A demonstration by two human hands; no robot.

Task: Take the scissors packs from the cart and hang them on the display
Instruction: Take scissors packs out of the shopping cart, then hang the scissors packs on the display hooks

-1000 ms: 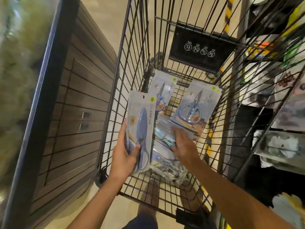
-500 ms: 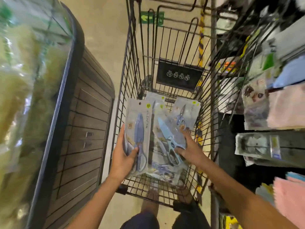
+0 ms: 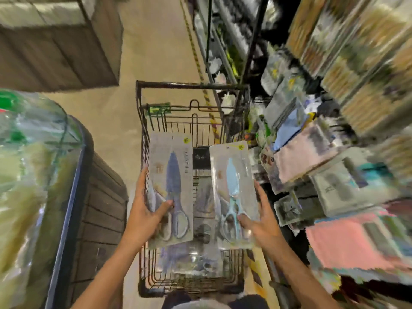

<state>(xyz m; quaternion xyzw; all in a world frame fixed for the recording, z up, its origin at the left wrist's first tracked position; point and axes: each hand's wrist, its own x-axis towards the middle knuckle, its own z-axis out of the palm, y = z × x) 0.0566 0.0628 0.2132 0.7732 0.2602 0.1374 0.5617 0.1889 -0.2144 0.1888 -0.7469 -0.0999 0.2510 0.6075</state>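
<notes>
Scissors packs are held above the cart [image 3: 142, 175]: the purple pack [image 3: 171, 181] is gripped by the left hand [image 3: 146, 216], the blue pack [image 3: 231, 190] by the right hand [image 3: 260, 226].

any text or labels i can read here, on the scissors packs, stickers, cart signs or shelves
Nothing reads clearly; the frame is motion-blurred.
Purple scissors pack in the left hand: vertical brand lettering, blurred.
Its yellow sticker: digits unreadable.
Light blue scissors pack in the right hand: lettering and yellow sticker unreadable.
Green tag on the cart: blurred.
Black cart placard: only faint round icons.
Shelf goods: illegible.
</notes>
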